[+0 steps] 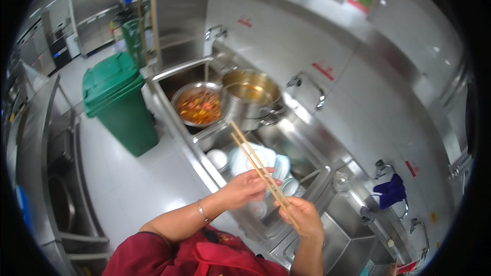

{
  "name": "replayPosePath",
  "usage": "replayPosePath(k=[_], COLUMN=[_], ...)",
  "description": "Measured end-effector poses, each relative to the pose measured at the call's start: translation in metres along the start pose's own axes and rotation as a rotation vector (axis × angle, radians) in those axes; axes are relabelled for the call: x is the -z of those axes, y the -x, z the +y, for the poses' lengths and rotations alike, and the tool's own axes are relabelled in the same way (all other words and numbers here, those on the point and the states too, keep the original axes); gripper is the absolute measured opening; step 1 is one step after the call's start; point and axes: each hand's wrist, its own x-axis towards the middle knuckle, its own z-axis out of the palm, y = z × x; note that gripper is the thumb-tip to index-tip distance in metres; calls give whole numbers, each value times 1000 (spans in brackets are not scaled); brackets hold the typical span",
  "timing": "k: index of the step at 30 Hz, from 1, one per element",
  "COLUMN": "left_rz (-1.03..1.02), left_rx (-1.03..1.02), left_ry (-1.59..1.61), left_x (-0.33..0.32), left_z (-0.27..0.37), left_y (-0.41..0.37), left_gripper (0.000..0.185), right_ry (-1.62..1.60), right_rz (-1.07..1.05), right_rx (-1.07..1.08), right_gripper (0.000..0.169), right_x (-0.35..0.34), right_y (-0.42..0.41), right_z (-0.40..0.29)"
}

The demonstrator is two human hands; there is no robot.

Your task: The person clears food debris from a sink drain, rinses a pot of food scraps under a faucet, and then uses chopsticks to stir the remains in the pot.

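Note:
My right hand [303, 214] grips a pair of long wooden chopsticks [251, 157] near their lower ends. They slant up and away over the sink, their far tips slightly apart. Beside the shafts is my left hand [249, 187], its fingers spread and partly behind them; whether it touches them is unclear. Beneath both hands, white plates and bowls [253, 159] are piled in the middle sink basin [307, 142]. A small stack of white bowls [217, 159] stands at the basin's near side.
A metal basin of reddish food scraps [201, 107] sits in the far sink compartment, next to a large steel pot [251, 90] containing liquid. Faucets [310, 88] project from the wall. A purple cloth [390, 191] hangs on another faucet. A green wheeled bin [122, 111] stands on the floor at left.

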Motion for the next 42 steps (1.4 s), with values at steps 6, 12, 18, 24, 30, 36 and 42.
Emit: replayPosePath(k=[6,12,18,24,30,36,42], left_rz=[94,296,470,454,349,409,755], left_rx=[-19,6,60,153,227,377,437], left_ry=[24,129,241,355,468,172,-305], left_x=[30,81,176,263,315,354,418], left_z=[-13,21,94,142,162,189,216], left_y=[27,39,61,69,41,18,35], left_gripper=[25,17,8,9,12,33,21], right_ry=[-331,-292,59,-572,-712,-596,-708], right_rz=[8,192,110,183,339,469,462], right_rx=[-206,-295,-120,141,215,155,273], right_gripper=[22,28,39,49,34,40,37], right_x=[-13,-45,-86,-198,-196,-181,-175], right_y=[-15,-66,-145,-256,-316,-378,-401], right_z=[60,80,160,134,154,127,97])
